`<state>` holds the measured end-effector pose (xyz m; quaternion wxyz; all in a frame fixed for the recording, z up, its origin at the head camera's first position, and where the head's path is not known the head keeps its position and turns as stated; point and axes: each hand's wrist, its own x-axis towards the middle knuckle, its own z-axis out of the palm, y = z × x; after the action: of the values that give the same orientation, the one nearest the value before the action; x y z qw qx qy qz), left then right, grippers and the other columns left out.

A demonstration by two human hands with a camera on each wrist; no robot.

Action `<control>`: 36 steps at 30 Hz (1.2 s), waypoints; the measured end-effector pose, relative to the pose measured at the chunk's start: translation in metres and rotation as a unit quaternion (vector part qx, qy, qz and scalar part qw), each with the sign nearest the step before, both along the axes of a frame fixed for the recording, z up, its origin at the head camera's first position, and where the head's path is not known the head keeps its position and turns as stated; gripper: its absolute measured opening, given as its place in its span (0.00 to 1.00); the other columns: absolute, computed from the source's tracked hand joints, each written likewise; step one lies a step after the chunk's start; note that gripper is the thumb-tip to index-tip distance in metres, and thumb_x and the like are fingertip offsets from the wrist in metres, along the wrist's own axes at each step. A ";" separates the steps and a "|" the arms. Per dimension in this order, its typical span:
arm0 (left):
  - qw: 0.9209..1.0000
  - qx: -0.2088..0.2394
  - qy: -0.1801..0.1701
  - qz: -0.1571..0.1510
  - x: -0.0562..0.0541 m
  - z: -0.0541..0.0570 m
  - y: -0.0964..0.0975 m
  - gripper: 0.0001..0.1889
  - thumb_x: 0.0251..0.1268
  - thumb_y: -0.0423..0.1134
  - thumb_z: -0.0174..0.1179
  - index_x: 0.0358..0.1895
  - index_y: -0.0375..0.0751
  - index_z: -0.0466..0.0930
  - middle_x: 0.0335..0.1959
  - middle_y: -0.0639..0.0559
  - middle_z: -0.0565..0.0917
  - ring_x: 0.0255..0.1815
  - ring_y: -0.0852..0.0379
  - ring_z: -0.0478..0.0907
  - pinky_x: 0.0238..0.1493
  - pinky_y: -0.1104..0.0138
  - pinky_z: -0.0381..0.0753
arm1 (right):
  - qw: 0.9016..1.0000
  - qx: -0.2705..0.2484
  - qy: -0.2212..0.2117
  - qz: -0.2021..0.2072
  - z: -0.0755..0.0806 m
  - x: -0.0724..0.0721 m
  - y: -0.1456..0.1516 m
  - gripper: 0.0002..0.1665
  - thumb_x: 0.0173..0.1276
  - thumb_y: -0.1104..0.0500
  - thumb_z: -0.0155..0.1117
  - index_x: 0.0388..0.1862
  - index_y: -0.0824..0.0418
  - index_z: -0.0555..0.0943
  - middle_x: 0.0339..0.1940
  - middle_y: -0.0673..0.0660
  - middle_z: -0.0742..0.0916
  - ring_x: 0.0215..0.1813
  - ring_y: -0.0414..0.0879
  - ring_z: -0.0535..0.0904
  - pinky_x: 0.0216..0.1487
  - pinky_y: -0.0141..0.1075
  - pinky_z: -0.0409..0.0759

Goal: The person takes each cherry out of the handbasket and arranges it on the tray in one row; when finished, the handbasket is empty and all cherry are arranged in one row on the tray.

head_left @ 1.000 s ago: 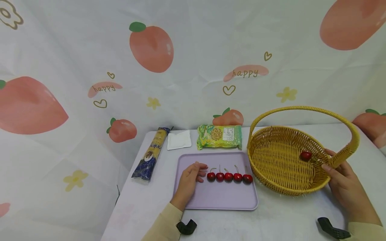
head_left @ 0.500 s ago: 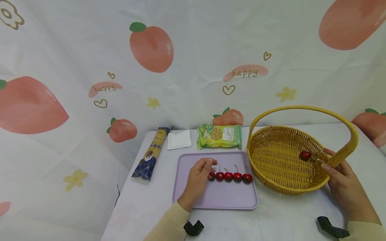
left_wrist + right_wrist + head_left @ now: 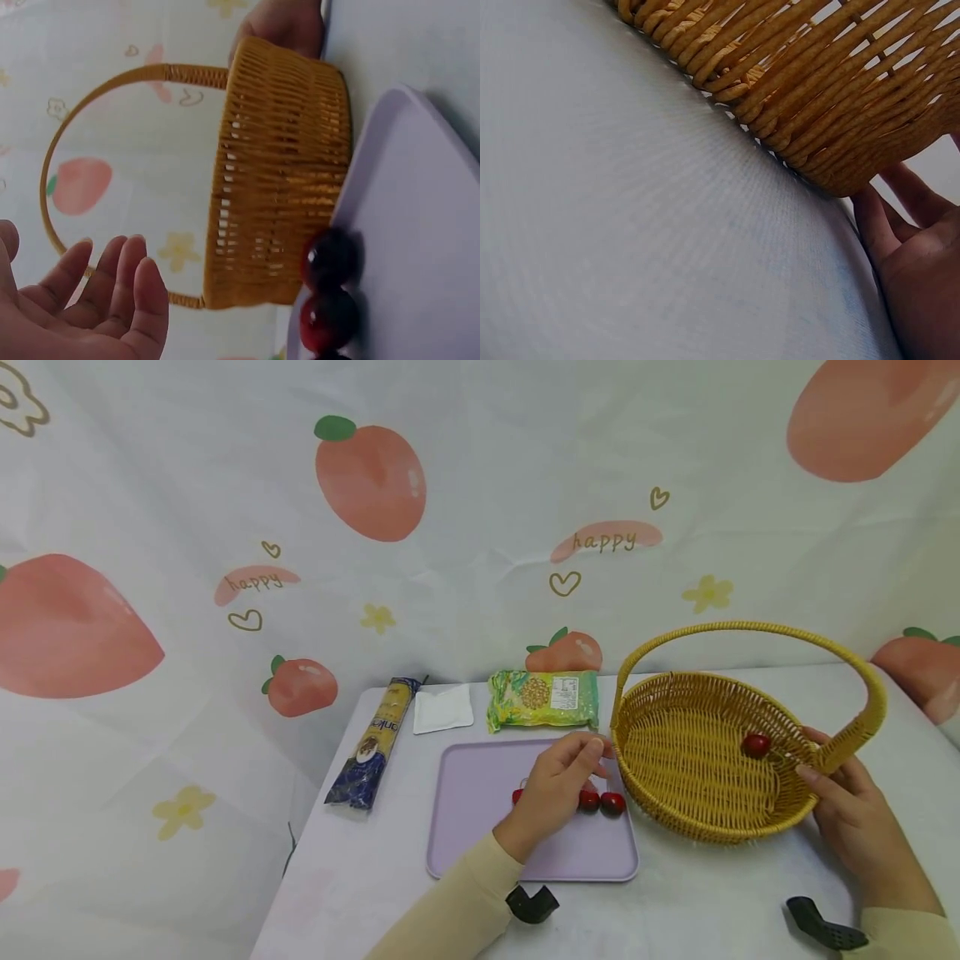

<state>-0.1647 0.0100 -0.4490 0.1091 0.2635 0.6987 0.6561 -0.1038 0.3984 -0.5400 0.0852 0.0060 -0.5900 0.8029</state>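
Observation:
My left hand (image 3: 551,787) is over the lavender tray (image 3: 468,810), with its fingertips near the basket's left rim. In the left wrist view its fingers (image 3: 124,292) are loosely bent, with nothing between them. Part of the row of dark red cherries (image 3: 612,804) on the tray is hidden behind this hand. My right hand (image 3: 858,827) grips the right rim of the yellow wicker basket (image 3: 697,768) below the handle's foot, thumb inside, fingers outside. One cherry (image 3: 756,746) lies inside the basket, toward its right side.
Behind the tray lie a green and yellow packet (image 3: 543,700) and a white sachet (image 3: 442,708). A long blue and gold packet (image 3: 375,743) lies at the left of the table. The basket's tall handle (image 3: 750,627) arches over it. A printed cloth (image 3: 450,593) hangs behind.
My left hand has moved right across the tray, from the left end of the cherry row to beside the basket. My right hand has kept its grip on the basket rim.

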 end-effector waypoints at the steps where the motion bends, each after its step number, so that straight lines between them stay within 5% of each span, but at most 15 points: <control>1: 1.000 -0.001 -0.001 -0.009 -0.001 0.002 0.005 0.20 0.92 0.45 0.48 0.62 0.33 0.82 0.57 0.44 0.86 0.49 0.54 0.85 0.50 0.45 0.87 | 1.000 -0.001 0.000 0.001 0.000 0.000 0.000 0.37 0.90 0.67 0.47 0.91 0.49 0.59 0.85 0.49 0.61 0.77 0.34 0.61 0.73 0.22 0.57; 9: 0.997 -0.014 -0.014 -0.075 -0.008 0.011 0.049 0.23 0.93 0.48 0.46 0.65 0.34 0.83 0.59 0.53 0.87 0.52 0.57 0.84 0.48 0.56 0.89 | 1.000 -0.001 0.002 0.004 -0.001 0.001 0.001 0.37 0.90 0.67 0.46 0.91 0.49 0.58 0.85 0.49 0.60 0.79 0.34 0.60 0.77 0.24 0.46; 18: 0.993 -0.027 -0.016 -0.110 -0.018 0.009 0.098 0.26 0.95 0.51 0.41 0.69 0.37 0.82 0.61 0.57 0.86 0.54 0.64 0.83 0.48 0.66 0.87 | 1.000 -0.007 0.012 0.009 0.000 0.001 0.003 0.36 0.90 0.68 0.46 0.91 0.50 0.59 0.83 0.48 0.63 0.76 0.35 0.63 0.64 0.20 0.64; 25: 0.992 -0.068 -0.053 -0.091 -0.029 0.007 0.127 0.28 0.93 0.57 0.41 0.69 0.41 0.82 0.57 0.63 0.86 0.53 0.64 0.84 0.44 0.65 0.87 | 1.000 0.006 0.006 0.006 0.001 -0.002 0.001 0.36 0.89 0.68 0.47 0.90 0.49 0.60 0.82 0.48 0.65 0.76 0.36 0.62 0.69 0.21 0.60; 36: 0.981 -0.109 -0.144 -0.074 -0.050 0.010 0.173 0.30 0.91 0.64 0.38 0.72 0.50 0.81 0.58 0.62 0.86 0.50 0.62 0.84 0.39 0.63 0.88 | 0.999 -0.009 0.035 0.015 -0.002 -0.003 0.002 0.36 0.88 0.71 0.45 0.90 0.54 0.61 0.79 0.47 0.70 0.73 0.34 0.69 0.62 0.22 0.70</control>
<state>-0.2148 0.1830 -0.4389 0.2851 0.2033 0.7214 0.5974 -0.1070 0.4002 -0.5416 0.0939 0.0420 -0.5789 0.8089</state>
